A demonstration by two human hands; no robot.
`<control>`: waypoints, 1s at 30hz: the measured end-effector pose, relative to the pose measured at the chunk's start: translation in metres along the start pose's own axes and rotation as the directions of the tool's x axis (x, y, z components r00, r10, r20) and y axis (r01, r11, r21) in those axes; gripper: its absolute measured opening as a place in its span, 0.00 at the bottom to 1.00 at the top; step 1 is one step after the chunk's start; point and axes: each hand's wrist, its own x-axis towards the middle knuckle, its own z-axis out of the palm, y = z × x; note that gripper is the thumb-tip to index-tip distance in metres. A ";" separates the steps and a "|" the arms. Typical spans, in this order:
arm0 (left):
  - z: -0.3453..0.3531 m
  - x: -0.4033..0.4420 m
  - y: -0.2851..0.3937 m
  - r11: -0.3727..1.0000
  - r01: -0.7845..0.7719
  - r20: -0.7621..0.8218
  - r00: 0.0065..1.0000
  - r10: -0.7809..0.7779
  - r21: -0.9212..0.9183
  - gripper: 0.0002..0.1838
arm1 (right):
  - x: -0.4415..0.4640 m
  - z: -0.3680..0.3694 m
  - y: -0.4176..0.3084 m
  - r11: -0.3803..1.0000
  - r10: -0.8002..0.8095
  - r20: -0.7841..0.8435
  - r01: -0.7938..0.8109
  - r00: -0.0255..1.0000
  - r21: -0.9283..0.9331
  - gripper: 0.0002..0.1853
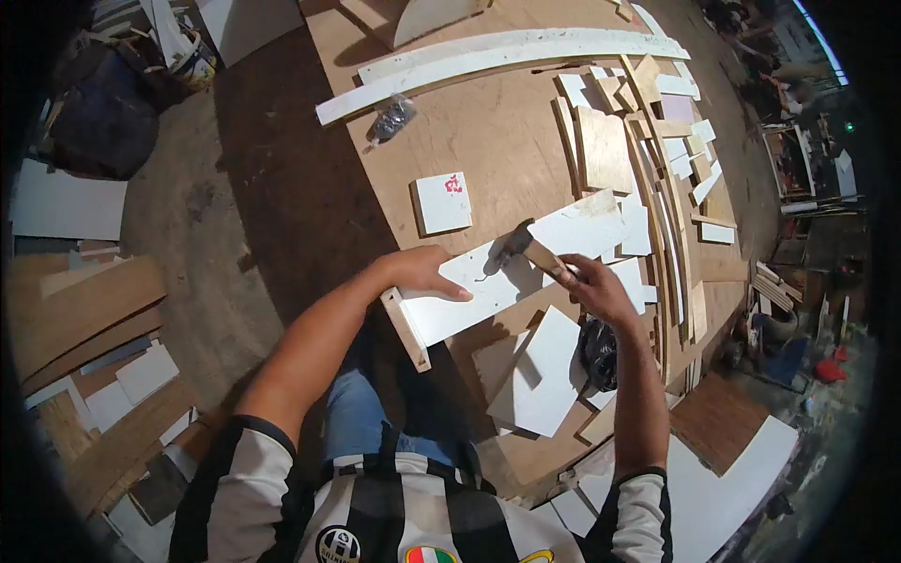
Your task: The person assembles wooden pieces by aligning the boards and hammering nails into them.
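Observation:
A long white board (479, 286) lies slanted across the worktable, with a wooden strip (405, 330) across its near-left end. My left hand (427, 272) grips the board near that end, thumb on the white face and fingers at the far edge. In my right hand (593, 286) is a hammer (541, 254), held by its wooden handle. The hammer's head is over the middle of the board, and its shadow falls on the white surface. Beyond the board sits a white square block (443, 203) with red marks.
Long curved white strips (507, 58) lie at the table's (497, 141) far side, beside a small plastic bag (392, 119). Wood offcuts (603, 148) crowd the right. White panels (540, 371) and a black bag (599, 354) are nearer me. Scrap boards (89, 319) are stacked at left.

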 end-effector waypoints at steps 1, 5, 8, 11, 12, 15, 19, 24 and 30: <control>0.001 0.000 -0.001 0.999 -0.023 -0.009 1.000 0.023 -0.026 0.37 | 0.009 -0.003 -0.003 0.998 -0.038 0.049 0.040 0.998 -0.042 0.28; 0.002 0.006 -0.013 0.998 -0.034 0.016 0.999 0.035 -0.052 0.37 | 0.020 -0.004 -0.015 0.993 0.018 0.133 -0.002 0.991 -0.118 0.29; 0.002 0.004 -0.012 0.999 0.015 0.032 0.999 -0.014 -0.040 0.36 | 0.023 -0.006 -0.032 0.965 -0.060 0.181 0.104 0.982 -0.243 0.28; 0.003 0.008 -0.012 0.999 -0.004 0.040 0.999 0.007 -0.054 0.36 | 0.024 -0.007 -0.027 0.986 -0.115 0.120 0.128 0.986 -0.104 0.27; 0.003 0.008 -0.013 0.998 -0.006 0.037 0.999 0.008 -0.055 0.36 | 0.017 -0.004 -0.034 0.969 -0.065 0.154 0.099 0.986 -0.227 0.27; 0.005 0.004 -0.015 0.999 0.014 0.047 0.999 -0.012 -0.028 0.36 | 0.020 -0.006 -0.024 0.930 -0.095 0.198 0.158 0.976 -0.333 0.27; 0.005 0.000 -0.003 0.997 0.003 0.005 1.000 -0.003 -0.079 0.37 | 0.027 -0.007 -0.020 0.987 -0.137 0.120 0.146 0.983 -0.067 0.27; 0.008 0.006 -0.008 0.997 -0.043 -0.026 0.999 0.041 -0.063 0.37 | 0.025 -0.006 -0.027 0.949 -0.144 0.148 0.179 0.978 -0.259 0.26; 0.006 0.013 -0.019 0.999 0.008 0.054 0.999 -0.006 -0.047 0.36 | 0.016 -0.004 -0.024 0.931 -0.145 0.158 0.189 0.977 -0.312 0.24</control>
